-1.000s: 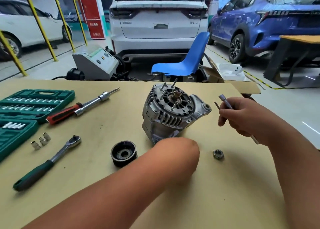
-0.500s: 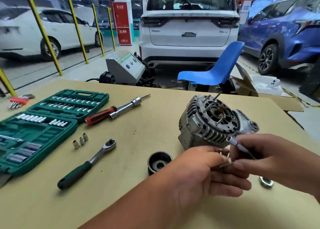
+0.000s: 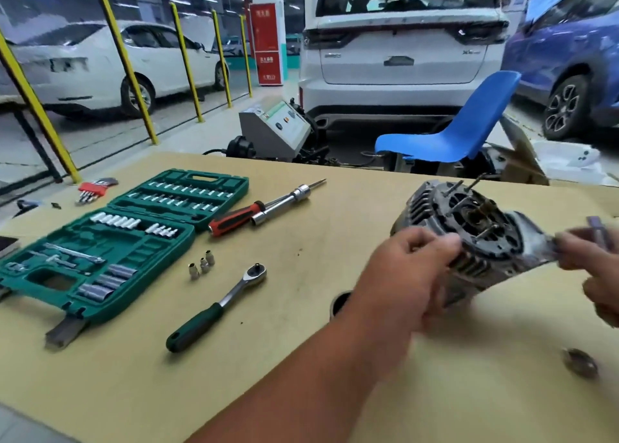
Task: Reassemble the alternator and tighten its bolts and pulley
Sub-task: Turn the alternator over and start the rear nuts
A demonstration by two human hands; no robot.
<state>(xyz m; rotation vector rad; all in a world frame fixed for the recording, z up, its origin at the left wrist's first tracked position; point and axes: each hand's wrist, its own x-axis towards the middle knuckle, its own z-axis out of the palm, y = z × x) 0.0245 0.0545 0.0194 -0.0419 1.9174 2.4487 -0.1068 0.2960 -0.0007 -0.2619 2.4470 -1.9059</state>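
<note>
The grey alternator [image 3: 475, 238] lies tilted on the tan table [image 3: 301, 342], its dark end with studs facing up. My left hand [image 3: 408, 272] grips its near left side, thumb on the housing and fingers curled beneath. Blurred at the right edge, my right hand [image 3: 589, 251] pinches a slim grey long bolt [image 3: 598, 230] just beside the alternator's mounting ear. The black pulley [image 3: 339, 300] peeks out from behind my left forearm, mostly hidden. A loose nut [image 3: 579, 362] lies on the table at the near right, blurred.
An open green socket case [image 3: 100, 241] fills the left of the table. A green-handled ratchet [image 3: 217, 305], three small sockets [image 3: 201, 265] and a red-handled driver [image 3: 264, 208] lie mid-table. Red hex keys [image 3: 95, 188] sit far left. A blue chair [image 3: 452, 134] stands behind.
My hands were together in front of the alternator; now the left one has gone onto its housing and the right has pulled away to the right with the bolt. The view swung left.
</note>
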